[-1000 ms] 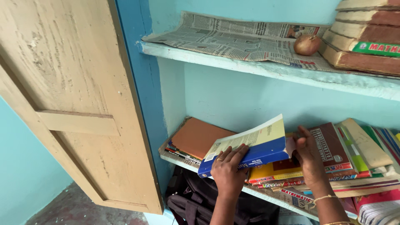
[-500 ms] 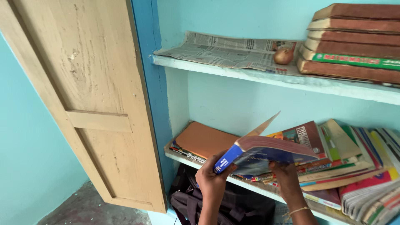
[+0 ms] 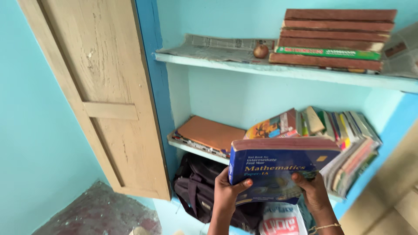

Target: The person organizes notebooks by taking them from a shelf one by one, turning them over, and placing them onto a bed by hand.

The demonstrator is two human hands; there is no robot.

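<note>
Gripping a thick blue book (image 3: 278,169) w/ both hands, held up in front of the lower shelf (image 3: 196,151), cover facing the camera, page block on top. Far left of the hands: open wooden door (image 3: 96,95), then a blue frame strip (image 3: 150,65). Below-left of the left hand (image 3: 227,191): dark backpack (image 3: 196,191) on the floor under the shelf. Left hand is closed on the book's lower left corner, thumb across the cover, fingers behind. Up-left of it, a flat pile of books topped by an orange cover (image 3: 209,134) lies on the lower shelf. Right hand (image 3: 314,191) clamps the bottom edge nr the right side, thumb on the cover, thin bracelet at the wrist. Just below betw. the wrists: white printed bag (image 3: 278,219). Behind & right of the book: leaning row of mixed books (image 3: 344,135). High above the hands, upper shelf (image 3: 278,72) carries newspaper (image 3: 217,45), a small onion (image 3: 261,51), and to the right a stack of reddish books (image 3: 335,39) w/ one green spine
</note>
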